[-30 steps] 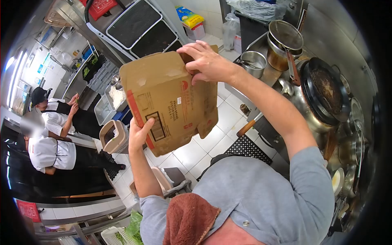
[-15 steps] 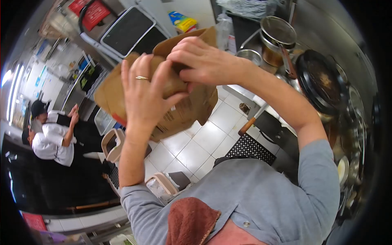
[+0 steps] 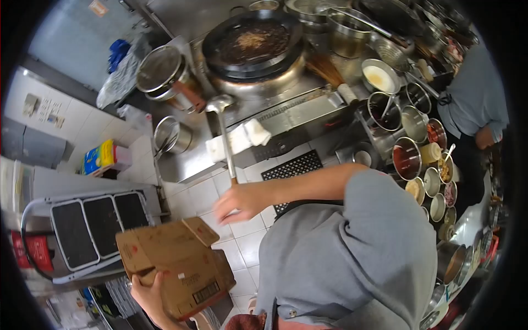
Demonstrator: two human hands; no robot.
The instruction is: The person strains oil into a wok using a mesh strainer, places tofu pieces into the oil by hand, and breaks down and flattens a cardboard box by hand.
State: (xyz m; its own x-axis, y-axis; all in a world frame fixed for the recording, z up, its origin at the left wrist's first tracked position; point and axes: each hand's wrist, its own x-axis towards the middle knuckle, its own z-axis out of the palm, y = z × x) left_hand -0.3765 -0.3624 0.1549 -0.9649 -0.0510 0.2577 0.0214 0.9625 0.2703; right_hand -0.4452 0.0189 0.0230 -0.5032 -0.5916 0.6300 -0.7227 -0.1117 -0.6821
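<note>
Holding the cardboard box (image 3: pixel 176 250) beside the step stool (image 3: pixel 102 220), left hand (image 3: pixel 149 297) clamps its edge. Right hand (image 3: pixel 247 201), farther from stool, is off the box by the ladle (image 3: pixel 226 137), grip unclear. Box looks partly collapsed, flap (image 3: pixel 200 230) not folded in.

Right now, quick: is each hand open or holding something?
Left hand: closed on the cardboard box.
Right hand: fingers loosely curled beside the ladle handle; whether they grip it cannot be told.
</note>
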